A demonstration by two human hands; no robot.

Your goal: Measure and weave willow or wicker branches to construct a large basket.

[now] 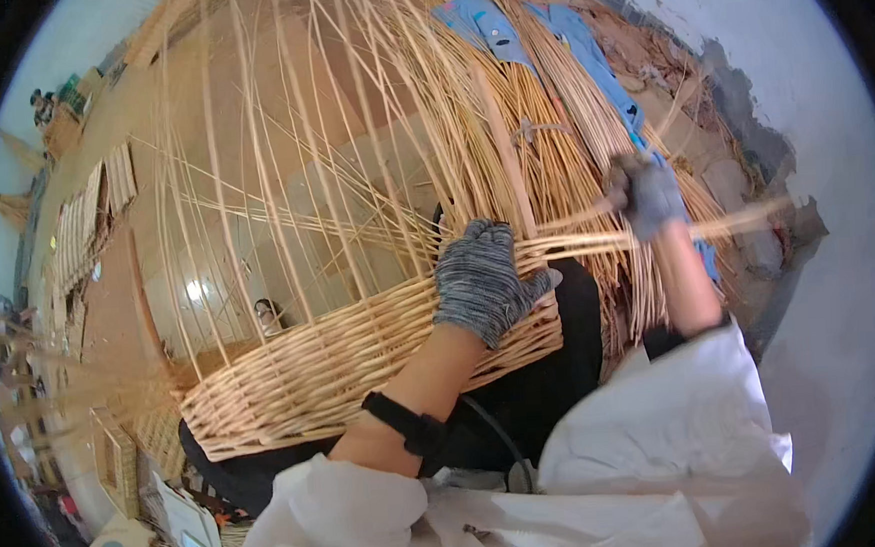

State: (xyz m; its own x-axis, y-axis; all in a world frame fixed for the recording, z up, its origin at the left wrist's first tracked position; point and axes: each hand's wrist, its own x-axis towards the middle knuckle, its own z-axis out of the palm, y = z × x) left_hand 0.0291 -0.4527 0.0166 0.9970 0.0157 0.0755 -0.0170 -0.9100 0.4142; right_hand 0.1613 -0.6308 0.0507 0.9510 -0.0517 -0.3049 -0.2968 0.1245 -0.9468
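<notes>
the white sleeves (658, 440) fill the bottom of the view, with a black wrist strap (404, 422) on the left forearm. the left hand (483, 279), in a grey knit glove, lies spread and curled over the woven rim of the basket (343, 364), pressing on it rather than gripping. the right hand (646, 196), gloved too and a little blurred, is closed round a bunch of cane strands (596, 239) that run from it across to the rim beside the left hand. the basket sits on the lap, below and left of both hands, its bare uprights (280, 153) fanning up and away. a hard pull could, i think, kink or snap a strand, or loosen the weave if the left hand slips. a bundle of cane (561, 156) under blue cloth (543, 36) lies beyond.
</notes>
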